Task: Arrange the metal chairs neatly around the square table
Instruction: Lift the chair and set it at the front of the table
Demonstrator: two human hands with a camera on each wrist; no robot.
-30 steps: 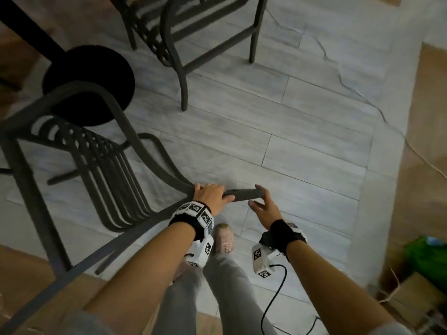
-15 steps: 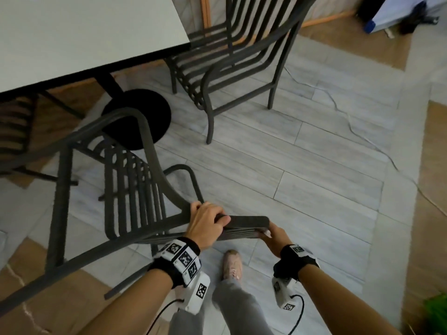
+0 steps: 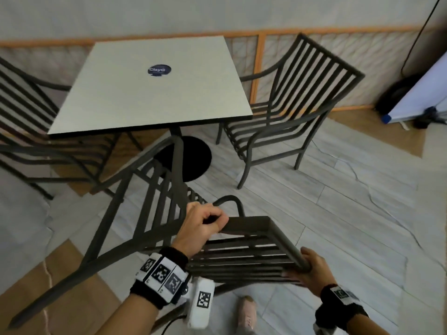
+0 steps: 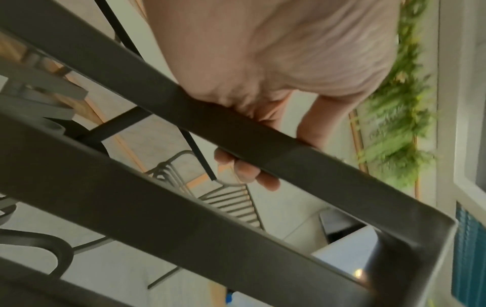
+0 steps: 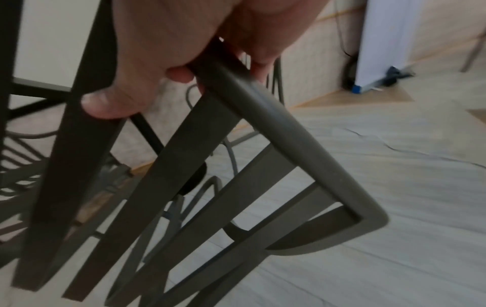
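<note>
A dark metal slatted chair is tipped over toward me, its backrest near my body and its legs pointing left. My left hand grips the backrest's top rail near its left end, fingers curled under it. My right hand grips the backrest's right side rail close to the corner. The square white table stands ahead on a black round base. A second metal chair stands upright at the table's right side. A third chair stands at its left.
Grey plank flooring stretches to the right with a thin cable lying across it. A white board and dark gear lean at the far right wall. My shoe is below the held chair. Brown floor lies at lower left.
The chair's backrest has come up higher and nearer to me. My view has lifted from the floor to the table. My right hand has shifted from the top rail's end onto the side rail.
</note>
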